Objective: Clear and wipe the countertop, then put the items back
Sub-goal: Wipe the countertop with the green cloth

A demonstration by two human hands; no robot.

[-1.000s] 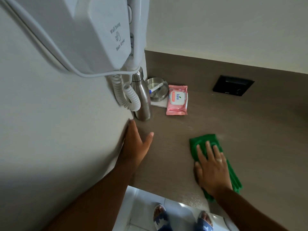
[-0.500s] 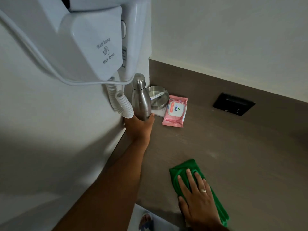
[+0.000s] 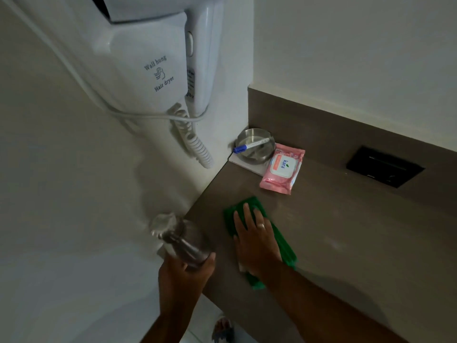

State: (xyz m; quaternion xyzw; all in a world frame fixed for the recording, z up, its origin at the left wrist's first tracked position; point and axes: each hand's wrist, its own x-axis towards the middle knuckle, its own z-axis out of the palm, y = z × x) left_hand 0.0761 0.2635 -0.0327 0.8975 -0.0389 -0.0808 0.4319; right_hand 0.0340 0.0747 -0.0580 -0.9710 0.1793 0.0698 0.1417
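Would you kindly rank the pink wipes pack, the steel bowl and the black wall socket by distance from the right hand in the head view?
1. Pink wipes pack: on the countertop just beyond the right hand, which lies flat on the green cloth.
2. Steel bowl: in the back corner, behind the pack.
3. Black wall socket: on the backsplash, far right.
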